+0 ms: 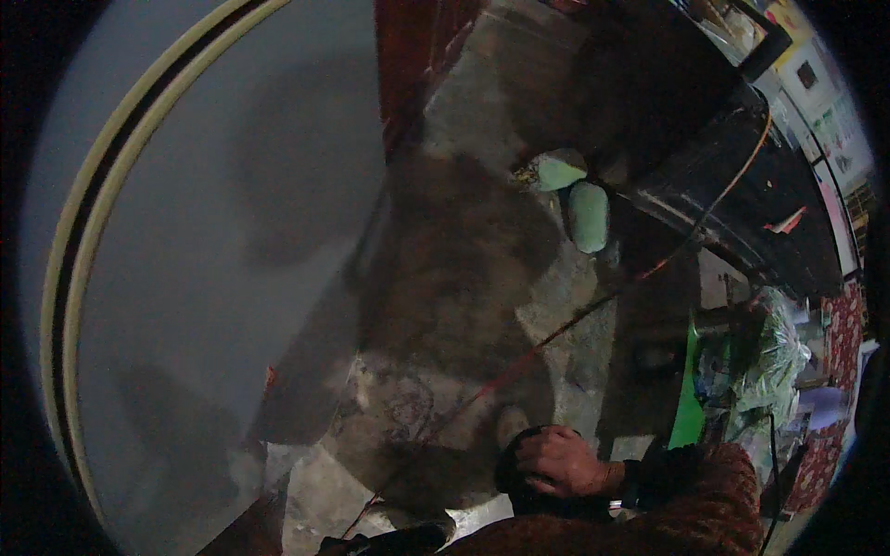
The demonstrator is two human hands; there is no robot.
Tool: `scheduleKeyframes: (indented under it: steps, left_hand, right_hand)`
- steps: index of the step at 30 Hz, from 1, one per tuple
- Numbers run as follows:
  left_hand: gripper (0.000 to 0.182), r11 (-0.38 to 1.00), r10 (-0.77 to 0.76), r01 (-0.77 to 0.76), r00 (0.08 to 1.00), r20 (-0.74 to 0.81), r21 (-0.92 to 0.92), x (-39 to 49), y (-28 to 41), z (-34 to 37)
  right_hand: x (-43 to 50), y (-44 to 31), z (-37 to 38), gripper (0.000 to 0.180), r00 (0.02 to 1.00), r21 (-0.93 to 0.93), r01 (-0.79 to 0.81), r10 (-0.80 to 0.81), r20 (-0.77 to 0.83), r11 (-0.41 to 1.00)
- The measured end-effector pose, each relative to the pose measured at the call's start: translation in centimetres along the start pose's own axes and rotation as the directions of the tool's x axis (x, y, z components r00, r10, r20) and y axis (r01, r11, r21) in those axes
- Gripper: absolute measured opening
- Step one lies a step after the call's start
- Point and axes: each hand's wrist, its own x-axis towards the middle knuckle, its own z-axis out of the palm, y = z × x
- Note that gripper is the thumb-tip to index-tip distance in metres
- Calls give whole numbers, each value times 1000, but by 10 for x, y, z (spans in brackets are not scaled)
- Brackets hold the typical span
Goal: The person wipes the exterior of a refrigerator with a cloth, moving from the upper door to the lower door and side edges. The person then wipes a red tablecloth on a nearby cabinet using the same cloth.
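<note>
My right hand (560, 462) rests over a dark rounded thing (511, 469) at the bottom centre, its fingers bent and close together; the palm side is hidden, and whether it grips the thing cannot be told. A dark cuff and a reddish-brown sleeve (716, 493) run off to the right. My left hand is out of view. Before me lies a worn, stained floor (452, 271). A thin reddish cord (518, 365) crosses it diagonally, from the bottom edge up to a black surface at the right. A pale green rounded thing (589, 217) and another green piece (558, 174) lie near that surface.
A broad grey panel with a curved cream edge (104, 187) fills the left. A dark red upright piece (410, 62) stands at the top. At the right are a black tabletop (751, 181) with a torn scrap (789, 220), plastic bags (772, 354) and a green strip (687, 410).
</note>
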Motion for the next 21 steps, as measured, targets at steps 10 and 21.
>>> scheduleKeyframes:
  steps: [10, 21]
  left_hand:
    - [45, 970, 242, -242, 966, -89, 1, -59, 59, -36]
    - [43, 821, 551, -571, 799, -239, -18, -167, 103, -57]
  right_hand:
    - [-33, -17, -8, 28, 995, 139, -100, 100, 1, 985]
    - [-34, -32, -15, 28, 961, 156, -243, 216, 171, 957]
